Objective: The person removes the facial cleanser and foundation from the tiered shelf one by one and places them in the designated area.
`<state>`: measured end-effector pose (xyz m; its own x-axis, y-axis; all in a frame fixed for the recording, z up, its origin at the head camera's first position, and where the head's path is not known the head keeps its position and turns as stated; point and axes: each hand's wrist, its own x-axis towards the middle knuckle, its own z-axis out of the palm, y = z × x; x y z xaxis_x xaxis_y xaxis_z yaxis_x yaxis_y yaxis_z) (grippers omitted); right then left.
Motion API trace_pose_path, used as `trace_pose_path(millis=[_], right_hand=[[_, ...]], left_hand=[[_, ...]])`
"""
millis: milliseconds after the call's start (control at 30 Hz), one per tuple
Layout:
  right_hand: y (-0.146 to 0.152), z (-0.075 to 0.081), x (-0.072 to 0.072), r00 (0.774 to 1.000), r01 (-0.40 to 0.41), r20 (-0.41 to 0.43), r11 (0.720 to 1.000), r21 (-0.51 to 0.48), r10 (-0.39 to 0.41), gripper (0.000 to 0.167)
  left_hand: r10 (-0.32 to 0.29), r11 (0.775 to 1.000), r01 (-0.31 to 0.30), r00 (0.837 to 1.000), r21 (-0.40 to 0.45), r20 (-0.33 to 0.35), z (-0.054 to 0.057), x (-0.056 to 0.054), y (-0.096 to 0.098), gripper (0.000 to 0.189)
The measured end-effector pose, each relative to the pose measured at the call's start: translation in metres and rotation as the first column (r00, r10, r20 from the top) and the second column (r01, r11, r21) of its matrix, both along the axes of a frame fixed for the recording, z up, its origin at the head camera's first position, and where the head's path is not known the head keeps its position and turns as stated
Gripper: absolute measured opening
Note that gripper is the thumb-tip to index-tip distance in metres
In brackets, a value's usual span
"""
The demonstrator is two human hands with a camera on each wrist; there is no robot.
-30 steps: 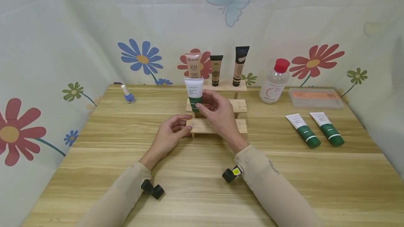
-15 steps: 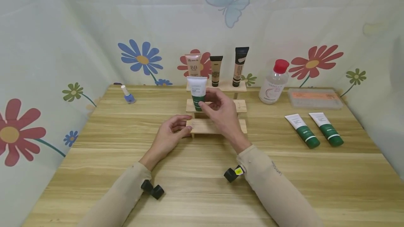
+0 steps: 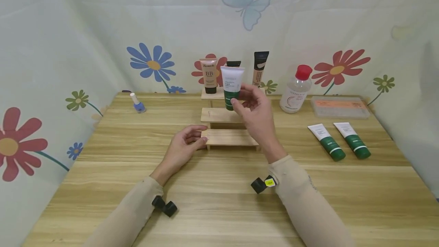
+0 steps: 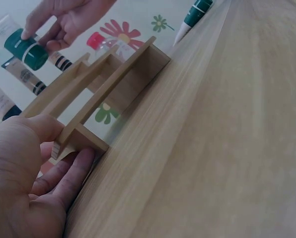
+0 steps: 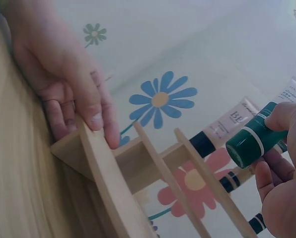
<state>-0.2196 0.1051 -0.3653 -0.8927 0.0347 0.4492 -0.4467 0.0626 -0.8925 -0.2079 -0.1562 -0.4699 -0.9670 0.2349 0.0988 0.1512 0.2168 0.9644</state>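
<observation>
My right hand (image 3: 258, 115) pinches a white-and-green squeeze tube (image 3: 232, 83) by its green cap, thumb in front. It is held upright, cap down, above the middle step of a three-step wooden display stand (image 3: 228, 137). My left hand (image 3: 183, 144) grips the left end of the lowest step; in the left wrist view, its thumb lies on the board (image 4: 103, 89) with fingers beneath. On the top step stand a BB cream tube (image 3: 209, 75), a small tube (image 3: 234, 63) mostly hidden behind the held one, and a taller black-and-beige tube (image 3: 260, 66), its base hidden.
Two more white-and-green tubes (image 3: 327, 142) lie on the table at the right. Behind them are a clear bottle with a red cap (image 3: 296, 89) and a flat transparent case (image 3: 340, 107). A blue nail polish bottle (image 3: 138, 103) stands at the back left.
My right hand has carried the white-and-green tube up and to the right. The BB cream tube now shows fully, while the small tube is mostly covered. My left hand has stayed in place.
</observation>
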Motion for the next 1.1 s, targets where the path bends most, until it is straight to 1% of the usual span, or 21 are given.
trace_pose_path(millis=[133,333,467,667,767,867,967,1100], right_hand=[[0.01,0.004,0.0,0.999,0.02,-0.024,0.999,-0.027,-0.021,0.04],[0.029,0.014,0.003,0.997,0.06,-0.047,0.996,-0.062,-0.063,0.039],[0.042,0.02,0.005,0.993,0.1,-0.055,0.991,-0.09,-0.105,0.037],[0.059,0.024,0.007,0.984,0.167,-0.042,0.981,-0.098,-0.172,0.037],[0.07,0.025,0.01,0.978,0.204,-0.034,0.974,-0.095,-0.208,0.037],[0.081,0.024,0.012,0.973,0.223,-0.04,0.971,-0.085,-0.227,0.036],[0.091,0.022,0.015,0.97,0.235,-0.049,0.97,-0.065,-0.238,0.037],[0.107,0.017,0.02,0.962,0.266,-0.047,0.963,-0.042,-0.268,0.037]], left_hand=[[-0.006,1.0,0.006,1.0,0.019,0.002,-0.001,0.001,0.0,0.037],[-0.002,1.0,0.002,1.0,0.003,0.0,-0.001,0.0,0.001,0.037],[0.001,1.0,-0.001,1.0,-0.006,-0.005,0.0,0.001,0.001,0.037],[0.006,1.0,-0.006,1.0,-0.003,-0.003,-0.002,-0.001,0.0,0.036],[0.003,1.0,-0.003,1.0,-0.008,-0.007,-0.002,-0.001,0.001,0.036],[0.006,1.0,-0.007,1.0,-0.024,-0.017,-0.002,-0.001,0.0,0.037],[0.018,0.999,-0.019,1.0,-0.037,-0.024,-0.002,-0.001,0.0,0.036],[0.02,0.999,-0.021,0.999,-0.048,-0.026,-0.002,0.0,-0.001,0.036]])
